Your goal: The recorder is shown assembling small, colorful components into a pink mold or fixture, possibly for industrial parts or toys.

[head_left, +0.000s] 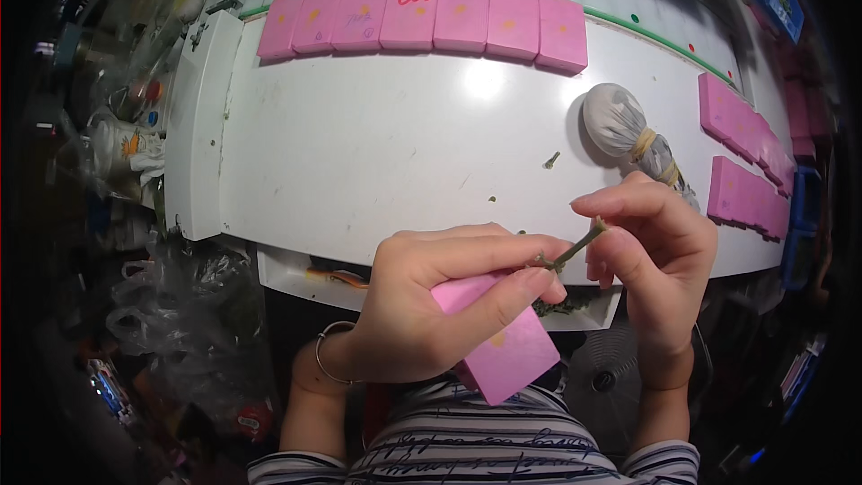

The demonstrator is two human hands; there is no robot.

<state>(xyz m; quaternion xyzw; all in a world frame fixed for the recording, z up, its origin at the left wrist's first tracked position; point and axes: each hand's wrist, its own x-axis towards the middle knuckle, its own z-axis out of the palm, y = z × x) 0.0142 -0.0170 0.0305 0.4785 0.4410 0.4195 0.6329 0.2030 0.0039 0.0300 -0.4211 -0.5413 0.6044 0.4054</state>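
My left hand (449,292) is closed around a pink rectangular block (514,355), which sticks out below the palm. Between its thumb and forefinger I pinch a short green plant stem (579,249) that slants up to the right. My right hand (660,256) is by the stem's upper end, its thumb and forefinger spread apart. The stem tip lies close to that thumb; whether they touch I cannot tell. Both hands are above the near edge of the white table (377,144).
Pink blocks stand in a row (409,18) along the table's far side, and more pink blocks (745,193) are at the right. A grey-white bundle tied with yellow bands (620,121) lies right of centre. An open drawer (579,314) holds green bits. Plastic bags (189,314) hang at left.
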